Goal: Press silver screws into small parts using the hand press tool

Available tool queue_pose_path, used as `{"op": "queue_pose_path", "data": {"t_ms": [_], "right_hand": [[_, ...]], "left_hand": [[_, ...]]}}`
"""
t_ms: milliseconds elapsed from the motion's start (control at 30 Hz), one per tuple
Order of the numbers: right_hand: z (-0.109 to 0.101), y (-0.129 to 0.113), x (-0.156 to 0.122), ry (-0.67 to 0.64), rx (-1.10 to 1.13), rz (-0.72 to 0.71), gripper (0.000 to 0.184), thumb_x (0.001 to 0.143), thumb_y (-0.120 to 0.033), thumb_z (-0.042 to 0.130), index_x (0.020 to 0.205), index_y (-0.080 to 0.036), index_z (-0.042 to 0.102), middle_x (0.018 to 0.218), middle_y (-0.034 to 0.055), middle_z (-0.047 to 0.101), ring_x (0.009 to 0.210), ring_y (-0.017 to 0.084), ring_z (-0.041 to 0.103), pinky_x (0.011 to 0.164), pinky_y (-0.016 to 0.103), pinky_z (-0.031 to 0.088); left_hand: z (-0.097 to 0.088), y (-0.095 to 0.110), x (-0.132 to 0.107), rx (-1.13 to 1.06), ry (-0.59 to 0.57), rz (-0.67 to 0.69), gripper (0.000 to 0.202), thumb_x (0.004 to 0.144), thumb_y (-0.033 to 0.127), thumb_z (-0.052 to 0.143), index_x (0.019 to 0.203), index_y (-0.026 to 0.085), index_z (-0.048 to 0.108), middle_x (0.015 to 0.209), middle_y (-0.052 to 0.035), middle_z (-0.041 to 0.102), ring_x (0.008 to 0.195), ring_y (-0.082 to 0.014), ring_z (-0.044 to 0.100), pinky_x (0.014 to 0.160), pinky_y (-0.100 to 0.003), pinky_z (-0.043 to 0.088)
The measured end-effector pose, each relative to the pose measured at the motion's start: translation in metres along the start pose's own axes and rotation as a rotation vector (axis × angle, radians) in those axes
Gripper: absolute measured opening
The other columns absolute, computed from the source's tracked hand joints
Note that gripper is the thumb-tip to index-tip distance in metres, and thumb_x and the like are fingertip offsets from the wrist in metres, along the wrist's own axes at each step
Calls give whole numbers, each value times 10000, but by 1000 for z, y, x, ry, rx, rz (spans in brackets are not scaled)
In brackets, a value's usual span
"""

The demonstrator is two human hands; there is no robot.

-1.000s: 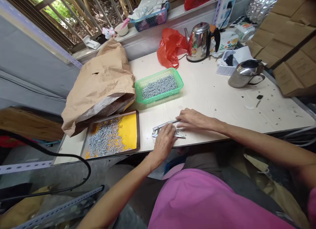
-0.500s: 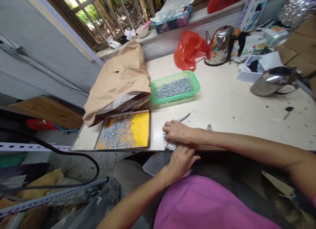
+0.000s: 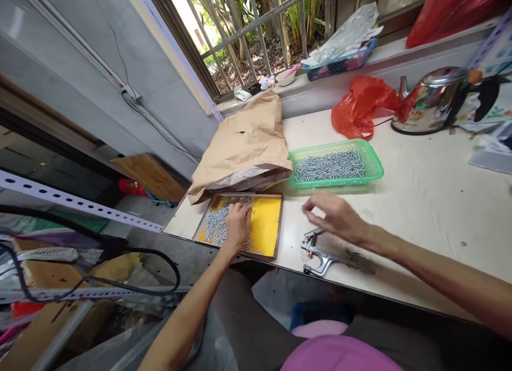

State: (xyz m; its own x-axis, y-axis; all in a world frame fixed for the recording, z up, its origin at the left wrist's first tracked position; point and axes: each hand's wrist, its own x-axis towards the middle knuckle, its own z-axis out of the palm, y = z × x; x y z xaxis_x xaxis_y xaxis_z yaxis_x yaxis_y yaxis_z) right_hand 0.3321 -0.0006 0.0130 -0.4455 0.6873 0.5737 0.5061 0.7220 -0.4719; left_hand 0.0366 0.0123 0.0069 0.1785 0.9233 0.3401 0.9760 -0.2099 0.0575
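Note:
My left hand [image 3: 238, 222] is over the shallow tray [image 3: 279, 229], its bent fingers closed among small silvery metal pins [image 3: 216, 227]; whatever they pinch is hidden. Above the table, right of the tray, my right hand [image 3: 338, 216] is slightly blurred, thumb and forefinger curled until their tips meet. Anything between those tips is too small to make out. Just below that hand lies a metal plier-like tool [image 3: 322, 261] with a C-shaped jaw and a spring, close to the table's front edge. Yellow sheeting lines the tray.
A green plastic basket [image 3: 374, 171] full of similar metal pieces stands behind the tool. The large brown paper bag [image 3: 248, 141] slumps over the tray's back edge. Farther back are a red plastic bag [image 3: 360, 107] and a steel kettle [image 3: 430, 107]. A barred window [image 3: 260, 34] is beyond.
My hands were together at the tool by the front edge. The left has moved left into the tray, the right has lifted off the tool, which now shows. The view has turned left.

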Motion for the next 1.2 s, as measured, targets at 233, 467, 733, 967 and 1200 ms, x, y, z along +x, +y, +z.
{"op": "queue_pose_path", "data": {"t_ms": [233, 467, 733, 967, 1200], "right_hand": [[-69, 54, 6, 144, -380, 231, 271, 938, -330, 447, 1084, -200, 635, 1007, 117, 650, 986, 294, 574, 855, 463, 466], [-48, 13, -78, -192, -129, 255, 256, 981, -301, 412, 1007, -204, 647, 983, 97, 630, 923, 217, 600, 815, 358, 499], [-31, -14, -135, -433, -98, 302, 239, 980, -304, 457, 1046, -168, 642, 975, 99, 605, 909, 216, 559, 806, 349, 444], [-18, -14, -141, -406, -199, 314, 206, 978, -217, 445, 984, -158, 642, 923, 83, 608, 852, 205, 561, 743, 335, 382], [-10, -9, -148, -364, -234, 296, 196, 984, -179, 425, 923, -166, 611, 903, 61, 600, 810, 175, 543, 731, 310, 347]], "left_hand": [[37, -19, 41, 126, -243, -37, 235, 862, 163, 493, 872, 163, 728, 940, -138, 667, 978, -272, 535, 769, -348, 468], [26, -6, 51, -9, -243, -49, 218, 838, 178, 497, 833, 162, 714, 946, -148, 686, 963, -271, 577, 845, -372, 455], [-9, 103, -34, -999, -743, -487, 292, 710, 425, 686, 786, 143, 671, 567, 28, 548, 417, -67, 398, 406, -207, 310], [1, 124, -50, -1016, -851, -615, 353, 628, 447, 760, 660, 119, 633, 467, 67, 452, 344, -24, 301, 357, -191, 194], [4, 127, -49, -939, -903, -601, 362, 635, 461, 750, 615, 138, 587, 437, 79, 419, 341, -30, 312, 355, -189, 202]]}}
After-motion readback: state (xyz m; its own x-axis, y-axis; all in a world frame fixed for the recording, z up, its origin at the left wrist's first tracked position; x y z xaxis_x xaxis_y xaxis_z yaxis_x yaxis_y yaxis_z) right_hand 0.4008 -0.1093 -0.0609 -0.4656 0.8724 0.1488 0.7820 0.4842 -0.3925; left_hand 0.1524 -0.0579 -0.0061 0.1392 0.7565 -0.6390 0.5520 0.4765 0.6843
